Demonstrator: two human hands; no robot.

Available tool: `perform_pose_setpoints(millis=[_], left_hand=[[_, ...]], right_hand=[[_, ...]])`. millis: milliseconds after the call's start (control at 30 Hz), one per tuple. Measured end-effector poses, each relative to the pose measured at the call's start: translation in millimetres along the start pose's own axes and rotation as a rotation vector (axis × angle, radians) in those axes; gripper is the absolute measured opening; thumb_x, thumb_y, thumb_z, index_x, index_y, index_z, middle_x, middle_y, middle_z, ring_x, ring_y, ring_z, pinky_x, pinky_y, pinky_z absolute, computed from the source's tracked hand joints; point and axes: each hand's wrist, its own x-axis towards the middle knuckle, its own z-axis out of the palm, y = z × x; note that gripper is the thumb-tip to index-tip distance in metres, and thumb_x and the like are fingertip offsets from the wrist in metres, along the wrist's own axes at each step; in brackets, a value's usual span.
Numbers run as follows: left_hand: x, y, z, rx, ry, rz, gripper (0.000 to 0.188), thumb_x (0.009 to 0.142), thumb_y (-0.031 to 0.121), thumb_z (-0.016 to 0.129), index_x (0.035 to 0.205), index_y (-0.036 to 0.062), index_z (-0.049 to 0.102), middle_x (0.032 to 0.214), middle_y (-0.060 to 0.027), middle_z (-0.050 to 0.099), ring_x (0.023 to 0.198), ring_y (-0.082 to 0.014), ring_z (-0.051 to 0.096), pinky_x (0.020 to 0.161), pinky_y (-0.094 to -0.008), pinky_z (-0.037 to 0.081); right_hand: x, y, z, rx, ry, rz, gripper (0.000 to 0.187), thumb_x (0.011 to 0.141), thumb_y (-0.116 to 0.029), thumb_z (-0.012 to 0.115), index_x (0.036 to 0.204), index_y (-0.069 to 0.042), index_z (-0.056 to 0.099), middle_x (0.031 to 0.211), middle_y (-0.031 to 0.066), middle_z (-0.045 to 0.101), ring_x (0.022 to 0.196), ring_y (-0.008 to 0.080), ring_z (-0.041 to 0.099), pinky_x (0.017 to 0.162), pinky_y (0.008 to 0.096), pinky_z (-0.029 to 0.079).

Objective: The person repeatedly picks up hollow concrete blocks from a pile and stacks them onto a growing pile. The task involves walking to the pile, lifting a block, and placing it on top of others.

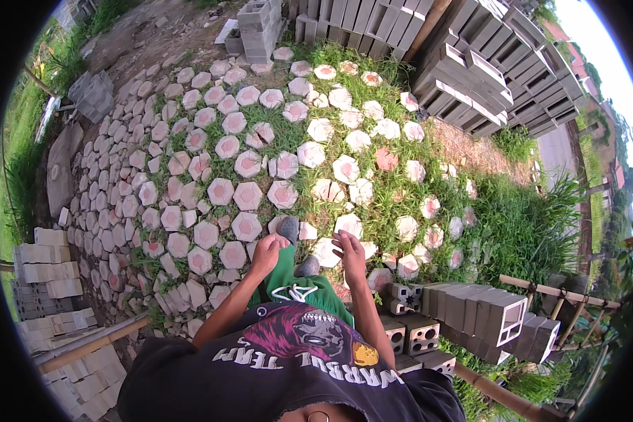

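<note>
My left hand [269, 251] is held in front of my left thigh, its fingers curled in; whether anything is inside them is hidden. To the right, my right hand [349, 247] hovers with loosely bent fingers apart and nothing visible in it. Neither hand touches the ground. Below them lie hexagonal paving stones [247, 226], pale with reddish centres, set in grass. One pale paver [348, 225] shows just beyond my right fingertips. My grey shoes [288, 228] stand among the stones, beneath green shorts [281, 271].
Hollow concrete blocks [464, 88] are stacked high at the far right, with a smaller block pile [259, 32] at the back. More blocks [471, 309] line the near right beside a bamboo rail [563, 292]. Block stacks [49, 271] stand at the left. Tall grass [527, 225] grows at the right.
</note>
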Motion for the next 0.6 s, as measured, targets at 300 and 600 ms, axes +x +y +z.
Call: perform_pose_setpoints(millis=[300, 600], left_hand=[[81, 8, -20, -0.078, 0.203, -0.001, 0.02, 0.087, -0.003, 0.039, 0.072, 0.0017, 0.051, 0.073, -0.0053, 0.059, 0.071, -0.0119, 0.052, 0.068, -0.0259, 0.043], [231, 8, -84, -0.03, 0.229, 0.063, 0.016, 0.085, -0.005, 0.046, 0.077, 0.0013, 0.058, 0.076, -0.0017, 0.058, 0.071, -0.0075, 0.051, 0.065, -0.0233, 0.042]], right_hand=[[63, -33, 61, -0.144, -0.219, 0.029, 0.038, 0.096, -0.03, 0.051, 0.122, -0.002, 0.055, 0.115, 0.0096, 0.062, 0.102, 0.0182, 0.059, 0.086, 0.0328, 0.047], [206, -87, 147, -0.289, -0.297, -0.021, 0.03, 0.096, -0.027, 0.05, 0.11, -0.004, 0.063, 0.11, 0.0068, 0.065, 0.1, 0.0187, 0.06, 0.084, 0.0338, 0.048]])
